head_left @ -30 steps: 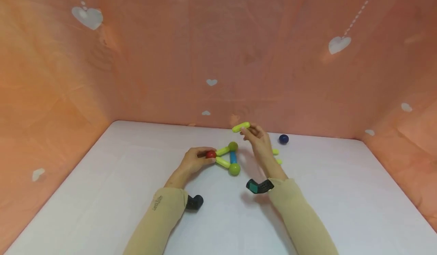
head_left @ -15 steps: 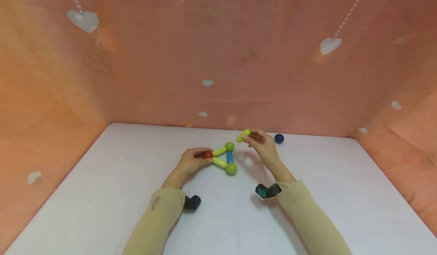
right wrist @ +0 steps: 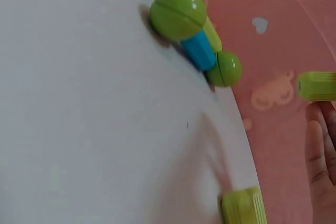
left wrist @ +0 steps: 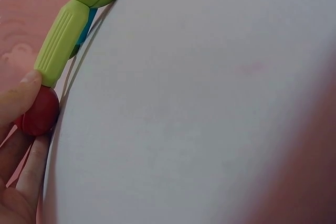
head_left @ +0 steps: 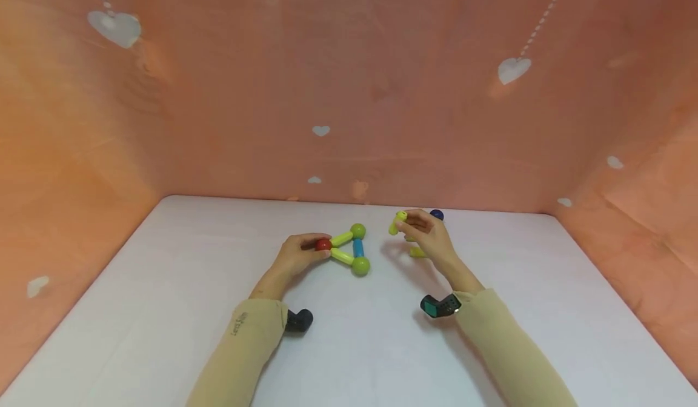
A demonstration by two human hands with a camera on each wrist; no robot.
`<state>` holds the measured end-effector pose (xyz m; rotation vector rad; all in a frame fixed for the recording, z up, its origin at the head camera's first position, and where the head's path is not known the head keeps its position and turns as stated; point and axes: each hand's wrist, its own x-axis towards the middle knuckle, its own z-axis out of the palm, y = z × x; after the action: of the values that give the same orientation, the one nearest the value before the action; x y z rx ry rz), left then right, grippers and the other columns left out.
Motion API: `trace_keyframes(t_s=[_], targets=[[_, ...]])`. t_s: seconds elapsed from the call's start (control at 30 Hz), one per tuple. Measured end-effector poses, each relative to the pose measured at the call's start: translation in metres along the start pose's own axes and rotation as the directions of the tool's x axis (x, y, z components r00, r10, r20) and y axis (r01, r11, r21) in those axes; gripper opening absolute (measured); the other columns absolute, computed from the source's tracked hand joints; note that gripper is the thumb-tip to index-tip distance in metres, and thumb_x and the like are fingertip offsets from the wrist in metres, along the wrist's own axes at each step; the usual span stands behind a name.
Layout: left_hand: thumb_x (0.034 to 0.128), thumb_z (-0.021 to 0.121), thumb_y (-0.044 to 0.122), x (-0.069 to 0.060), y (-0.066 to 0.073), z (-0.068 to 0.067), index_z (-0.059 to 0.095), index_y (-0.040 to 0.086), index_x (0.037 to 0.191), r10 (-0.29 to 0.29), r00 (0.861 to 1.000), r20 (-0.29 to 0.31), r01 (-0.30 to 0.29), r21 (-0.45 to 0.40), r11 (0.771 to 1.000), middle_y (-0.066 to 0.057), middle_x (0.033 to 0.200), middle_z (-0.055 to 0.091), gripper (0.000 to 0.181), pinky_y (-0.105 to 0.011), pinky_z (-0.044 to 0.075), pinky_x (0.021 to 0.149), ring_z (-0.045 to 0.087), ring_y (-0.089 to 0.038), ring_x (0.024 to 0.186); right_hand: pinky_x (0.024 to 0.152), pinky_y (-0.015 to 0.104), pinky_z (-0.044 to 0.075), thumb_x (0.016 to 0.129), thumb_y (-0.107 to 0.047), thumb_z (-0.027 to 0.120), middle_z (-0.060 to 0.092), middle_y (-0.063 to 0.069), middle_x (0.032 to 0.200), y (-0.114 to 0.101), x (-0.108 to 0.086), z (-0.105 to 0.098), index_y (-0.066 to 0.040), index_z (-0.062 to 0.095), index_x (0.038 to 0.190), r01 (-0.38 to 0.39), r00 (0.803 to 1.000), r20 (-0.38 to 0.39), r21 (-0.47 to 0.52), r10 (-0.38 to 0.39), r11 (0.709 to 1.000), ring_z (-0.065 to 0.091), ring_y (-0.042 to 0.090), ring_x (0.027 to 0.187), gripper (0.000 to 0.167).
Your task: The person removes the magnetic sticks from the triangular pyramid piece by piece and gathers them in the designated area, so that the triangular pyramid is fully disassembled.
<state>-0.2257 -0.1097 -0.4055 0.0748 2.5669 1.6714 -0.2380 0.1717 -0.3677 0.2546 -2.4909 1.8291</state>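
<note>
Rod (head_left: 395,223), yellow-green, one: raised above the desk (head_left: 354,346) by our right hand (head_left: 433,237), whose grip pinches it between thumb and fingers; long axis tilted, lower end slanting left in the head view; frame (head_left: 342,257), triangular, one: left of the rod, apart from it; blue bar (head_left: 357,248) on the side facing the rod; far green ball (head_left: 357,231) its nearest corner; red ball (head_left: 324,246), farthest corner, pinched in the grip of our left hand (head_left: 294,257); deciding relation, we judge: that sideways gap.
</note>
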Motion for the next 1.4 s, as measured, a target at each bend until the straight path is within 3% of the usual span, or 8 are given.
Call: trace_keyframes(t_s=[0.3, 0.57, 0.73, 1.03, 1.23, 1.4], targets=[[0.0842, 0.072, 0.011, 0.000, -0.004, -0.003, 0.065, 0.010, 0.123, -0.005, 1.000, 0.002, 0.005, 0.009, 1.000, -0.014, 0.131, 0.060, 0.039, -0.045, 0.034, 0.112, 0.048, -0.031, 0.130, 0.081, 0.018, 0.051, 0.092, -0.019, 0.064, 0.063, 0.018, 0.112, 0.010, -0.008, -0.018, 0.003, 0.058, 0.122, 0.020, 0.999, 0.041, -0.127, -0.015, 0.992, 0.060, 0.002, 0.090, 0.038], [0.0845, 0.071, 0.011, 0.001, -0.009, -0.007, 0.065, 0.009, 0.123, 0.008, 1.000, -0.004, -0.008, 0.009, 1.000, -0.015, 0.131, 0.060, 0.039, -0.045, 0.034, 0.111, 0.049, -0.032, 0.129, 0.087, 0.026, 0.048, 0.095, -0.024, 0.060, 0.063, 0.018, 0.121, 0.018, -0.017, -0.028, -0.002, 0.057, 0.129, 0.040, 0.996, 0.090, -0.264, -0.017, 0.964, 0.059, 0.026, 0.107, 0.041], [0.0848, 0.071, 0.012, 0.002, -0.007, -0.008, 0.065, 0.010, 0.124, -0.006, 1.000, 0.001, 0.006, -0.002, 1.000, -0.015, 0.132, 0.059, 0.040, -0.046, 0.033, 0.112, 0.047, -0.032, 0.130, 0.086, 0.031, 0.046, 0.095, -0.022, 0.059, 0.062, 0.019, 0.123, 0.018, -0.023, -0.034, -0.004, 0.056, 0.132, 0.078, 0.990, 0.136, -0.291, -0.040, 0.954, 0.057, 0.029, 0.106, 0.041], [0.0850, 0.071, 0.012, 0.004, -0.007, -0.007, 0.064, 0.011, 0.125, -0.033, 0.999, 0.011, 0.034, -0.017, 0.999, -0.014, 0.134, 0.057, 0.040, -0.046, 0.032, 0.112, 0.045, -0.031, 0.132, 0.078, 0.021, 0.052, 0.089, -0.008, 0.066, 0.067, 0.023, 0.108, 0.022, -0.028, -0.038, 0.005, 0.061, 0.121, 0.166, 0.983, 0.121, -0.282, -0.136, 0.945, 0.062, 0.020, 0.096, 0.035], [0.0850, 0.071, 0.012, 0.004, -0.006, -0.008, 0.064, 0.010, 0.125, -0.033, 0.999, 0.006, 0.033, -0.023, 0.999, -0.015, 0.135, 0.057, 0.040, -0.046, 0.032, 0.112, 0.045, -0.032, 0.132, 0.075, 0.023, 0.053, 0.085, -0.012, 0.072, 0.069, 0.014, 0.098, 0.028, -0.028, -0.039, 0.001, 0.066, 0.107, 0.139, 0.986, 0.136, -0.357, -0.095, 0.924, 0.062, 0.014, 0.089, 0.026], [0.0845, 0.071, 0.011, 0.004, -0.008, -0.008, 0.064, 0.009, 0.124, -0.033, 0.999, 0.011, 0.033, -0.027, 0.999, -0.015, 0.134, 0.057, 0.040, -0.046, 0.032, 0.112, 0.046, -0.032, 0.132, 0.075, 0.026, 0.052, 0.083, -0.015, 0.074, 0.071, 0.008, 0.096, 0.031, -0.030, -0.041, -0.005, 0.069, 0.104, 0.112, 0.985, 0.167, -0.395, -0.049, 0.912, 0.062, 0.014, 0.086, 0.024]])
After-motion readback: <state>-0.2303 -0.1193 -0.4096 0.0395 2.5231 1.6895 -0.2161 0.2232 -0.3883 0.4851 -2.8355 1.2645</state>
